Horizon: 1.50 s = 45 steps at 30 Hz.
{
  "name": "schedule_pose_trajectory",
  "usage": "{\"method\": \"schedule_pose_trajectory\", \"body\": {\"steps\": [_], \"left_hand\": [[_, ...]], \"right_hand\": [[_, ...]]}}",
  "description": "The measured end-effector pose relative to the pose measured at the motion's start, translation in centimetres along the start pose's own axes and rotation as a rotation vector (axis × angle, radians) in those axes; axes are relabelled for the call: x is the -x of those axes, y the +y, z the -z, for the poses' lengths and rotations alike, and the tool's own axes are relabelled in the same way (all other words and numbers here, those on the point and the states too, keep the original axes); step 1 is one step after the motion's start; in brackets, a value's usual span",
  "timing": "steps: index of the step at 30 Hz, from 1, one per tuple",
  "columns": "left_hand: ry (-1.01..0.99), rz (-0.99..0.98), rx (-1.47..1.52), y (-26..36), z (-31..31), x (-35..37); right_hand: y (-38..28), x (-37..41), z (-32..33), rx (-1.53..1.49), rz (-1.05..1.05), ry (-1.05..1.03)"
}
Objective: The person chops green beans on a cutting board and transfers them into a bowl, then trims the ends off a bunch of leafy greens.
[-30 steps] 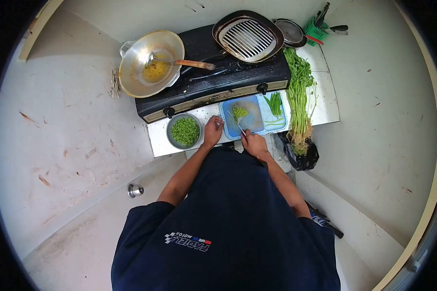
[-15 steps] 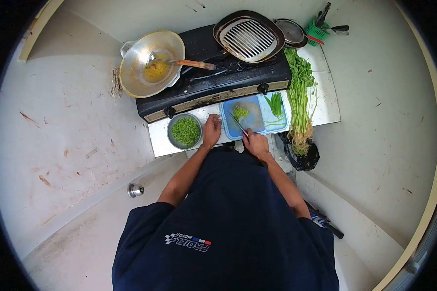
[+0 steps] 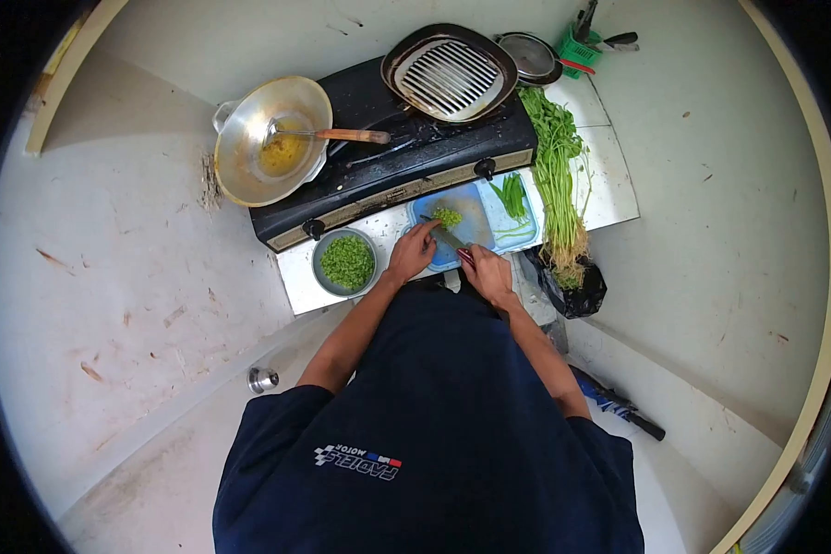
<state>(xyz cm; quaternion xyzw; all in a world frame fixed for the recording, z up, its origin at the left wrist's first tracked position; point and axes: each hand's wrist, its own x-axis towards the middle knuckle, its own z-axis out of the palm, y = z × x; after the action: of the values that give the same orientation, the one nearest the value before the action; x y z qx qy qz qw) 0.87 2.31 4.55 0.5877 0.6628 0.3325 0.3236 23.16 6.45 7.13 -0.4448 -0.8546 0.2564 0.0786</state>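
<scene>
My right hand is wrapped around the dark red handle of a knife, whose blade slants up and left over the blue cutting board. Close to the blade's far end is my left hand, with its index finger stretched out to the blade and the other fingers bent. Whether that finger presses on the metal is too small to tell. A small heap of chopped greens lies on the board just beyond the blade. Left of my left hand stands a grey bowl filled with chopped greens.
Long green pieces lie in the blue tray's right part. Leafy greens with roots lie farther right, above a black plastic bag. Behind is a stove with a wok, a spatula and a grill pan.
My left hand has moved right, from beside the board to the knife blade. The knife's handle stays in my right hand. The whole view has shifted slightly.
</scene>
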Motion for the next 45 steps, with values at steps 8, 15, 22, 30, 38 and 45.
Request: {"method": "schedule_pose_trajectory", "body": {"steps": [8, 15, 22, 30, 38, 45], "left_hand": [[-0.117, -0.074, 0.047, 1.3, 0.5, -0.4], [-0.034, -0.036, -0.011, 0.0, 0.4, -1.0], [-0.078, -0.112, 0.017, -0.3, 1.0, -0.3], [-0.152, -0.146, -0.067, -0.9, 0.9, -0.7], [-0.112, -0.098, -0.104, -1.4, 2.3, -1.7], [-0.111, -0.117, -0.089, -2.0, 1.5, -1.1]], "right_hand": [[0.2, 0.4, 0.5, 0.003, -0.024, 0.035], [0.0, 0.3, 0.5, 0.005, -0.012, 0.033], [0.7, 0.2, -0.4, -0.003, -0.042, 0.018], [0.4, 0.3, 0.0, 0.048, -0.015, -0.015], [0.7, 0.8, -0.2, 0.065, 0.010, 0.003], [0.0, -0.3, 0.4, 0.076, -0.024, -0.034]]}}
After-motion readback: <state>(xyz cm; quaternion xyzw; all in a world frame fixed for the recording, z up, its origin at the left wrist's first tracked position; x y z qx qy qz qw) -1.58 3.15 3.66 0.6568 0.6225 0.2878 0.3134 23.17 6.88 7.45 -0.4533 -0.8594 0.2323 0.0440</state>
